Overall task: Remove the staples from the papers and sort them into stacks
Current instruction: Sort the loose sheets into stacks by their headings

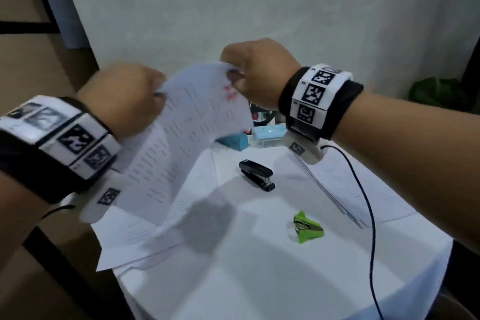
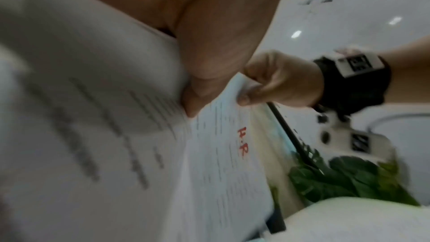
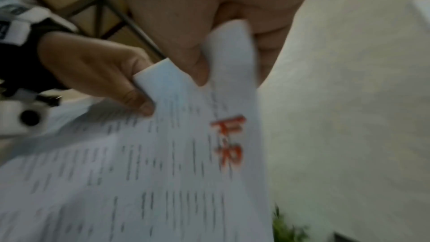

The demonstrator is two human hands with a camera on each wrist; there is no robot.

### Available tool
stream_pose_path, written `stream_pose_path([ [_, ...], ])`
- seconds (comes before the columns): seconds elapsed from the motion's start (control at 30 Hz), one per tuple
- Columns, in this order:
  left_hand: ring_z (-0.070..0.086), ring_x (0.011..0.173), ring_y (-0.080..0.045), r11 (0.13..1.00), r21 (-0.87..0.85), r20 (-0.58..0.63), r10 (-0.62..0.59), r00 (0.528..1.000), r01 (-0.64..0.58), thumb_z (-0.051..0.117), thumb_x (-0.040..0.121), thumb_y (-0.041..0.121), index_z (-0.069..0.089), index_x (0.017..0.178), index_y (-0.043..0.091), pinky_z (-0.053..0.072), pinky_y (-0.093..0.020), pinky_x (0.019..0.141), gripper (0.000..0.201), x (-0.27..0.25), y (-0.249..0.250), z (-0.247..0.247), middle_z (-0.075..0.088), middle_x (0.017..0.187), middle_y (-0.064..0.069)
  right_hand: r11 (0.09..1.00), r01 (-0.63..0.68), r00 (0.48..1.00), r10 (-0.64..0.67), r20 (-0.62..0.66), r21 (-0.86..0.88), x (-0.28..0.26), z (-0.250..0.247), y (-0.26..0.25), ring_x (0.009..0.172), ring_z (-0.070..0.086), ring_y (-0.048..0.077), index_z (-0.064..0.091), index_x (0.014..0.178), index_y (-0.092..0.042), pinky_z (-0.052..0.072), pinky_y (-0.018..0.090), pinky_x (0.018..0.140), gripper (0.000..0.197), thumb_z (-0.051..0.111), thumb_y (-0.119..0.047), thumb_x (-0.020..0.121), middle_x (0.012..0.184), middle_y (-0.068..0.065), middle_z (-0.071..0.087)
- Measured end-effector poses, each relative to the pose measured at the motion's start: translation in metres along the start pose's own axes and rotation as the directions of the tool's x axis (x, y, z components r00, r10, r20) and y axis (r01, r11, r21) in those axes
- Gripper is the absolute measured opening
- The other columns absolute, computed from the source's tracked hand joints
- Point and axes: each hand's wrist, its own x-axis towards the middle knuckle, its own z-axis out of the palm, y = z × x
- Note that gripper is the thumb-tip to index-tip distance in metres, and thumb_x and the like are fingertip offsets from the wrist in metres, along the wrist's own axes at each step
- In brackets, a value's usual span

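Observation:
I hold printed sheets [image 1: 187, 122] up above the table by their top edge; one bears red handwriting [image 3: 229, 141]. My left hand [image 1: 130, 96] pinches the top left corner, thumb in front. My right hand [image 1: 249, 70] pinches the top right corner of the sheets [image 2: 223, 154]. In both wrist views a thumb [image 3: 186, 52] presses on the paper's face. A green staple remover [image 1: 309, 227] lies on the white table [image 1: 259, 280], below and right of the sheets. A paper stack [image 1: 350, 189] lies at the right, and more sheets [image 1: 135, 241] lie at the left.
A black stapler [image 1: 257, 174] sits mid-table. Blue boxes [image 1: 262, 136] stand at the table's far edge by the wall. A black cable [image 1: 363, 202] from my right wrist camera runs across the right stack. Something green [image 1: 436, 91] lies at the far right.

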Motion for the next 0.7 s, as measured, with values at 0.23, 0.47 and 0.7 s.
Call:
stream_pose_path([
  [0.23, 0.073, 0.074, -0.04, 0.601, -0.751, 0.03, -0.383, 0.923, 0.274, 0.073, 0.096, 0.032, 0.076, 0.092, 0.002, 0.06, -0.061, 0.074, 0.03, -0.041, -0.073, 0.016, 0.076, 0.088, -0.026, 0.906, -0.314, 0.637, 0.423, 0.645, -0.284, -0.053, 0.108, 0.053, 0.095, 0.062, 0.029, 0.06, 0.096, -0.011, 0.052, 0.037, 0.087, 0.052, 0.051, -0.061, 0.09, 0.109, 0.009, 0.068],
  [0.47, 0.074, 0.091, -0.051, 0.282, -0.921, 0.169, -0.334, 0.927, 0.269, 0.068, 0.096, 0.011, 0.077, 0.107, 0.003, 0.055, -0.072, 0.088, 0.017, -0.058, -0.052, 0.036, 0.079, 0.102, -0.023, 0.936, -0.223, 0.463, 0.347, 0.815, -0.272, -0.073, 0.154, 0.043, 0.102, 0.063, 0.032, 0.057, 0.113, -0.013, 0.05, 0.04, 0.092, 0.045, 0.044, -0.05, 0.09, 0.116, 0.01, 0.065],
  [0.7, 0.077, 0.087, -0.043, 0.276, -0.924, 0.171, -0.321, 0.931, 0.264, 0.08, 0.086, 0.018, 0.081, 0.095, 0.01, 0.06, -0.057, 0.086, 0.012, -0.063, -0.042, 0.045, 0.081, 0.096, -0.015, 0.941, -0.198, 0.45, 0.336, 0.827, -0.275, -0.096, 0.146, 0.07, 0.098, 0.063, 0.028, 0.057, 0.103, -0.02, 0.053, 0.036, 0.087, 0.04, 0.059, -0.05, 0.076, 0.106, 0.004, 0.064],
])
